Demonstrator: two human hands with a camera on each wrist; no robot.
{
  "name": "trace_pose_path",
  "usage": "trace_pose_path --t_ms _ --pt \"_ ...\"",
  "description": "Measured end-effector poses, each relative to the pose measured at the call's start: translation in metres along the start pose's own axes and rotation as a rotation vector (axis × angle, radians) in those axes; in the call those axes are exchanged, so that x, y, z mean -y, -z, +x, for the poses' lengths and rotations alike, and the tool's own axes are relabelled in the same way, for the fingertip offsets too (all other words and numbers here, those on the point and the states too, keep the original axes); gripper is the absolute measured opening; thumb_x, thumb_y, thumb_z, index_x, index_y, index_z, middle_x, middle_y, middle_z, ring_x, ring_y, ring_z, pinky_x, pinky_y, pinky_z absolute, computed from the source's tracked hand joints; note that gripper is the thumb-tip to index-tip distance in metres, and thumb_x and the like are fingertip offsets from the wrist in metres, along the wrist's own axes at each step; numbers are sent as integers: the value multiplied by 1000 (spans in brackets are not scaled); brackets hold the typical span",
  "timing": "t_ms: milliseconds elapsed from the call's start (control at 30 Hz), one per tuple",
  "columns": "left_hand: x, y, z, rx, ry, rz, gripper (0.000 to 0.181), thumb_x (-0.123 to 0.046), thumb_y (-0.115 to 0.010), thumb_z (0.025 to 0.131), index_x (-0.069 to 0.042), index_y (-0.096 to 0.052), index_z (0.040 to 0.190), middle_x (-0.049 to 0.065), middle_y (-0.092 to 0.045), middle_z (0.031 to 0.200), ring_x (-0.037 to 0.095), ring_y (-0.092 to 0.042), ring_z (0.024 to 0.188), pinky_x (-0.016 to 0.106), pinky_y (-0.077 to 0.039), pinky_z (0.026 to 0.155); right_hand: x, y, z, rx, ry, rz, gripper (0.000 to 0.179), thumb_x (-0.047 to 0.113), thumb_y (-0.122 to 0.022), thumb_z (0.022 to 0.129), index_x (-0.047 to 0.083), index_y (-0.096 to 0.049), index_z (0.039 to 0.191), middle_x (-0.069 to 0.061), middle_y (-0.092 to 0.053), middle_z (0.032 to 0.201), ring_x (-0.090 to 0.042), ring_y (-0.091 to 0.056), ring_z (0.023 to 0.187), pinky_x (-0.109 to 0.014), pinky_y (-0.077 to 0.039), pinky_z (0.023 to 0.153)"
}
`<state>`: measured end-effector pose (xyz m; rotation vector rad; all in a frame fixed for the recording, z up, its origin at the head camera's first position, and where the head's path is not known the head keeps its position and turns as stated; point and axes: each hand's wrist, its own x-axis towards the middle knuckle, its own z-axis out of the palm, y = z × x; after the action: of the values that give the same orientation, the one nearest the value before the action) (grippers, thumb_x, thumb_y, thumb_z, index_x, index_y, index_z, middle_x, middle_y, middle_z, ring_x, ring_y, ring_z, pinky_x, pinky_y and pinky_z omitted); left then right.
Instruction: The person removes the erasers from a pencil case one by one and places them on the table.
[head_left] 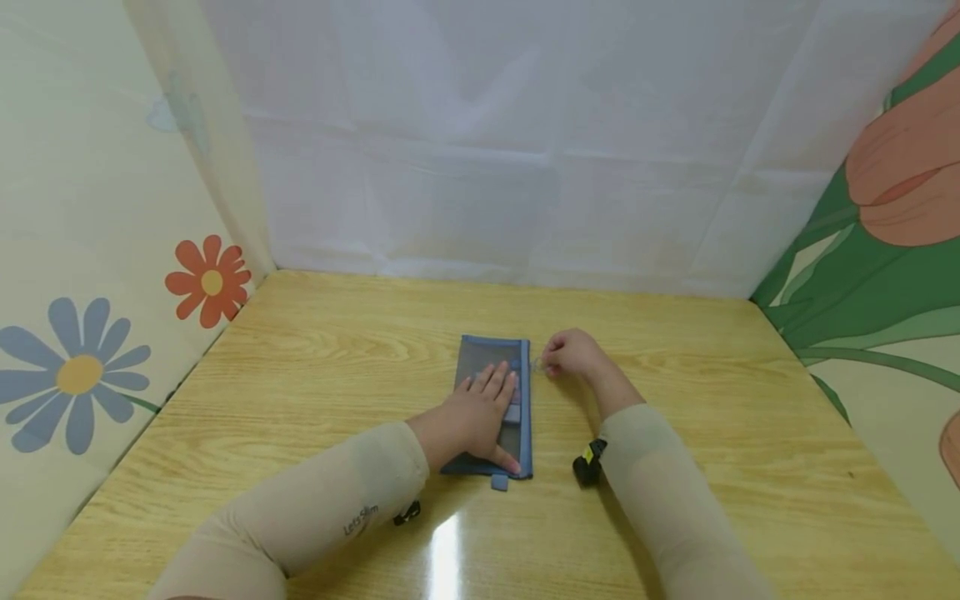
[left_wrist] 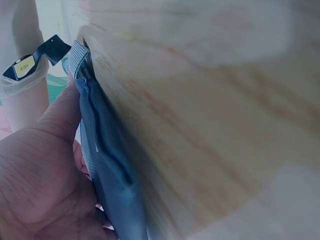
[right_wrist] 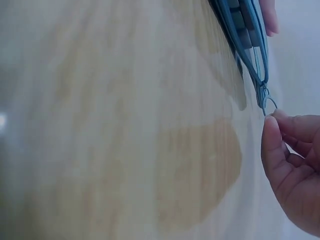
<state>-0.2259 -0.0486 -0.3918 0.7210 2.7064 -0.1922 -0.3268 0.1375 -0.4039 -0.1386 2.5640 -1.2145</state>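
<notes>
A blue zip pouch (head_left: 472,354) with a see-through mesh face lies on the wooden table in the head view. Small items (head_left: 512,414) show through the mesh, partly hidden by a hand. My left hand (head_left: 474,423) rests flat on the pouch, fingers spread and thumb near its lower right corner. Off the pouch's right edge, my right hand (head_left: 573,353) pinches a small ring-shaped zip pull (right_wrist: 270,102) between thumb and fingertip. In the right wrist view the zip's two edges stand apart above the ring. The left wrist view shows the pouch's blue edge (left_wrist: 107,150) beside my palm.
A small blue tab (head_left: 499,482) sticks out at the pouch's near end. The wooden table (head_left: 360,333) stretches around the pouch. A white sheet (head_left: 480,167) hangs behind it, and flower-patterned panels (head_left: 82,250) stand at the sides. Black wrist straps (head_left: 588,463) are on both forearms.
</notes>
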Motion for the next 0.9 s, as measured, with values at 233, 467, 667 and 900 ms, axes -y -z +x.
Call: trace_pose_path --t_ms 233,467,667,900 --pt "0 0 1 2 0 1 131 -85 -48 54 -9 4 147 13 11 152 31 3 138 48 -14 109 -2 -1 9 -34 -32 48 7 2 -58 85 -4 -62 86 -7 -62 72 -11 -58 60 -24 -50 62" --pt "-1 -1 0 7 4 -6 132 -85 -49 53 -10 5 147 13 11 152 31 4 138 48 -14 109 -1 -2 16 -75 -72 91 7 1 -58 85 -4 -62 86 -6 -61 70 -11 -57 59 -22 -49 60" --pt "1 1 -2 0 -4 -2 131 -84 -50 54 -9 3 147 13 10 152 31 3 138 47 -14 109 1 -2 17 -90 -98 177 7 -2 -56 84 -7 -60 88 -9 -60 75 -12 -58 59 -23 -51 61" --pt "2 0 -2 -15 -20 15 130 -84 -50 55 -9 3 147 14 9 152 31 2 138 47 -14 109 0 -2 19 -124 -105 205 10 -4 -54 85 -10 -60 92 -11 -60 79 -10 -57 59 -22 -51 61"
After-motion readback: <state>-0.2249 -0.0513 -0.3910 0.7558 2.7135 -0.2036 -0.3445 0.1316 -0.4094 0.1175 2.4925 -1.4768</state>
